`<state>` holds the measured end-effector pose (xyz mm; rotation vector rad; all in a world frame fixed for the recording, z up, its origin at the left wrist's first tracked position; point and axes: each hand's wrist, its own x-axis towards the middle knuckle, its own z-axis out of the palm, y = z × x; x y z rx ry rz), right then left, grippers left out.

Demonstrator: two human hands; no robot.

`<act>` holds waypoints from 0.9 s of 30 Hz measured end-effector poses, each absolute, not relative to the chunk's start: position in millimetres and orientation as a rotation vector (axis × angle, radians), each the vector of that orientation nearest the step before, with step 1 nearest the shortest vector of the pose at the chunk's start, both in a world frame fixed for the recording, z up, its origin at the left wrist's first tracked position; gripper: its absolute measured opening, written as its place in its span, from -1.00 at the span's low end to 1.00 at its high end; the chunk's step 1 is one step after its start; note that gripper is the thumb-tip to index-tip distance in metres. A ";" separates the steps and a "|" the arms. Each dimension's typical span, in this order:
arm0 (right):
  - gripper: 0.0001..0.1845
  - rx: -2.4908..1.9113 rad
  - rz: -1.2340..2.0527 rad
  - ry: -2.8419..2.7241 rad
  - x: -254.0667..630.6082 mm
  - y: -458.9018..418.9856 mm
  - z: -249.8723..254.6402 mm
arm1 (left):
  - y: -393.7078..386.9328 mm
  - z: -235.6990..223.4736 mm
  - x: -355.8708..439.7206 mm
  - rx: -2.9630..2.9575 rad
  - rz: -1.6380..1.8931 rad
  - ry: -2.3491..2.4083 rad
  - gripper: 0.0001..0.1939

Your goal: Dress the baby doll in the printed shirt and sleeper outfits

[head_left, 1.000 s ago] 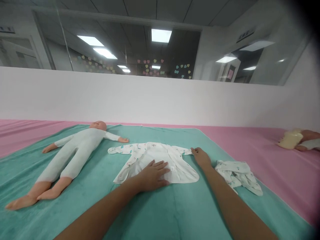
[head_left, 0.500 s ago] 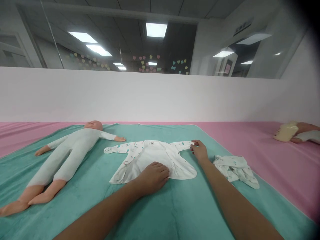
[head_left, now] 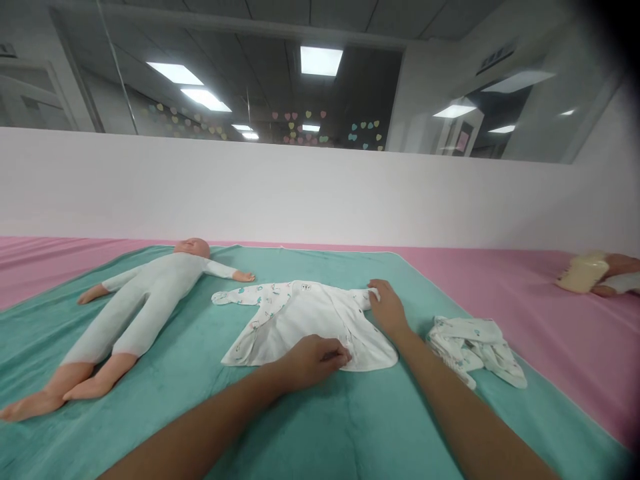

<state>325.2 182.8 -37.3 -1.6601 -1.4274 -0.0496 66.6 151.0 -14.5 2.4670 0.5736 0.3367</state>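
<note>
A white printed baby top (head_left: 300, 313) lies spread on the teal blanket (head_left: 200, 413). My left hand (head_left: 313, 361) rests at its lower hem, fingers curled and pinching the fabric edge. My right hand (head_left: 386, 308) is closed on the top's right sleeve, which is drawn in toward the body of the garment. A baby doll (head_left: 145, 300) in a pale bodysuit lies on its back to the left, one arm stretched toward the top's left sleeve.
A crumpled white printed garment (head_left: 475, 347) lies on the blanket to the right. Pink bedding (head_left: 525, 293) surrounds the blanket. Another doll with a cream cloth (head_left: 585, 273) lies at the far right. A white wall runs behind.
My left hand slid from flat on the top's middle down to its hem and curled. My right hand moved the right sleeve inward, to the left.
</note>
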 end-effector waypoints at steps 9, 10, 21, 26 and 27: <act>-0.34 -1.497 0.286 -2.358 223.7 157.8 -40.5 | 167.0 10.7 50.0 1.837 0.034 0.202 -0.74; -0.33 -1.537 0.285 -2.402 221.1 157.2 -41.3 | 168.7 16.4 45.0 1.828 -0.034 0.191 -0.76; -0.40 -1.687 0.025 -2.384 207.2 165.3 -42.8 | 191.1 19.8 24.1 2.558 -0.179 0.835 -0.66; -0.36 -1.706 0.043 -2.459 191.7 198.9 -45.4 | 183.1 21.1 25.6 2.636 -0.214 0.810 -0.73; -0.38 -1.743 0.044 -2.435 188.2 207.4 -46.7 | 182.7 21.0 25.3 2.628 -0.211 0.814 -0.75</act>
